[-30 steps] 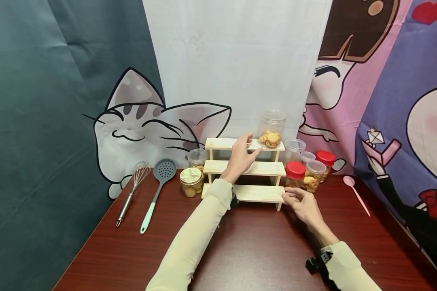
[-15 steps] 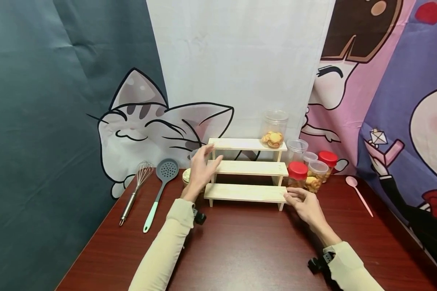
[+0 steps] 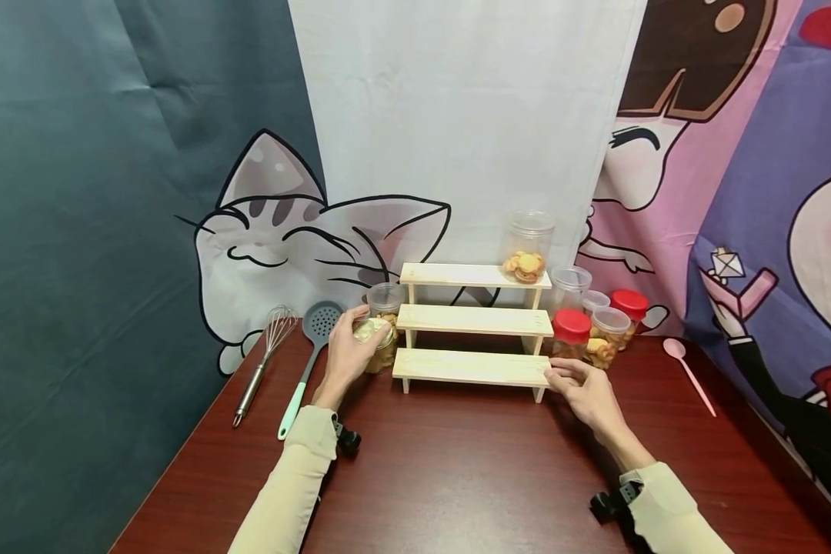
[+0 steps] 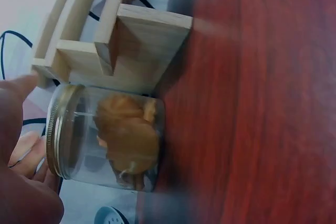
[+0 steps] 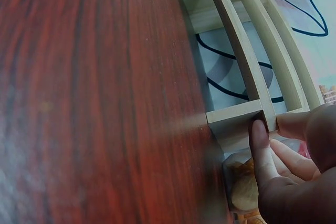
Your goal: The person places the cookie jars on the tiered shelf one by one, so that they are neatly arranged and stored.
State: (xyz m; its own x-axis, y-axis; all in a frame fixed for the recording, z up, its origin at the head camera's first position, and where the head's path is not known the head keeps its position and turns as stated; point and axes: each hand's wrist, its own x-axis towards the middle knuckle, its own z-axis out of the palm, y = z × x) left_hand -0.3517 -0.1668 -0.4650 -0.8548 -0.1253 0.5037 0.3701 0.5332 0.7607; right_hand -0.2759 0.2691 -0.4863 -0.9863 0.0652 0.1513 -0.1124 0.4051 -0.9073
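Note:
A jar with a gold-rimmed lid [image 4: 126, 140] stands on the table with cookies inside. Around its lid my left hand [image 3: 349, 354] spreads thumb and fingers, the thumb straight; firm contact is not plain. In the left wrist view, the jar is beside the end of a three-step wooden display shelf [image 3: 471, 368]. My right hand [image 3: 585, 392] pinches the right end of the shelf's lowest step, as the right wrist view shows. A tall clear jar of cookies [image 3: 528, 250] stands on the top step at the right. Behind the gold-lidded jar is another clear jar [image 3: 385, 296].
Right of the shelf stand several jars, including a red-lidded jar [image 3: 571, 331] and a clear-lidded jar [image 3: 608, 335]. A pink spoon [image 3: 685, 369] lies farther right. A whisk [image 3: 266, 365] and a slotted turner [image 3: 309, 362] lie at the left, near the patterned backdrop [image 3: 457, 115].
My left hand has moved from near the top step leftward and down to the gold-lidded jar. My right hand has kept its hold on the shelf's end.

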